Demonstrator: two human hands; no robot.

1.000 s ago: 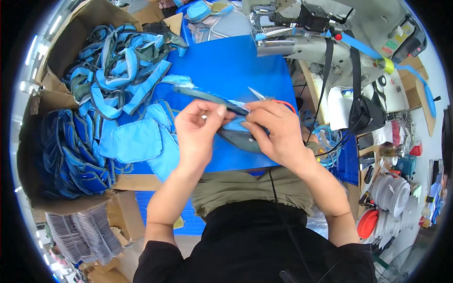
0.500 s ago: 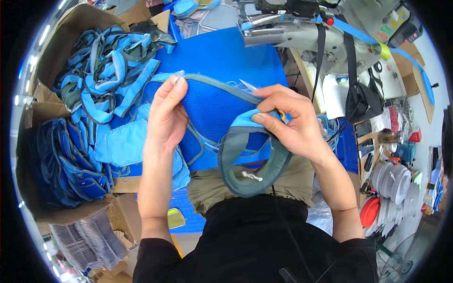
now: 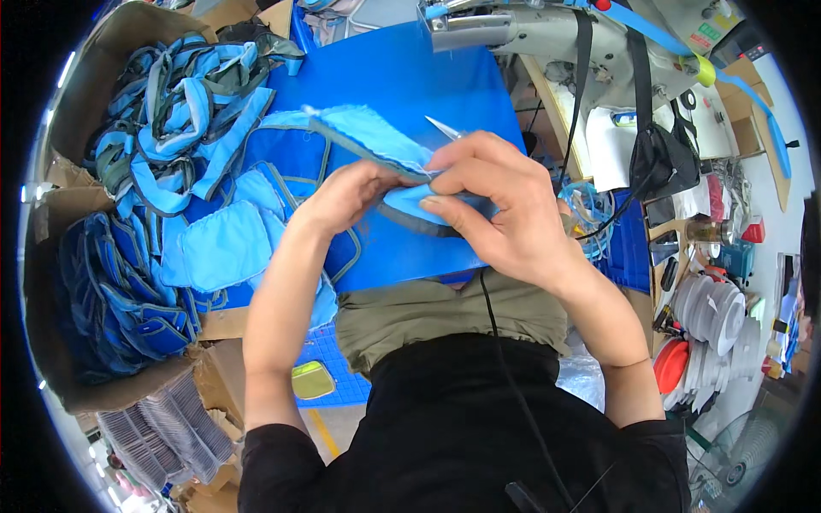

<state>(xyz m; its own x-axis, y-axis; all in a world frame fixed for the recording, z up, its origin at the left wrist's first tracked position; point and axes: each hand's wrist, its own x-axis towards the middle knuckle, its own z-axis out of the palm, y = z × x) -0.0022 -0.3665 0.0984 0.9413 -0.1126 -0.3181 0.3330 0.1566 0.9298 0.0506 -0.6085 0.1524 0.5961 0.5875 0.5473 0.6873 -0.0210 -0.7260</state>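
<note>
We see only a metal blade's [image 3: 442, 128] tip, its base behind the right hand [image 3: 513, 201]. At the left hand [image 3: 342, 198], we lose the fingers' ends behind blue cloth [image 3: 368, 132]. The band [image 3: 406, 202] below is blurred; the upper edge crops the sewing machine [image 3: 547, 38].

The fabric piece [image 3: 363, 130] is light blue with dark grey binding [image 3: 368, 155]; fabric panels [image 3: 227, 248] at the left edge of the bright blue table [image 3: 385, 77] are plain light blue.

Industrial sewing machine [image 3: 487, 32] above, cardboard box [image 3: 115, 392] at left.
A black pouch [image 3: 663, 162] hangs near the machine; white rolls [image 3: 725, 316] crowd beside an orange-red roll [image 3: 671, 366].
</note>
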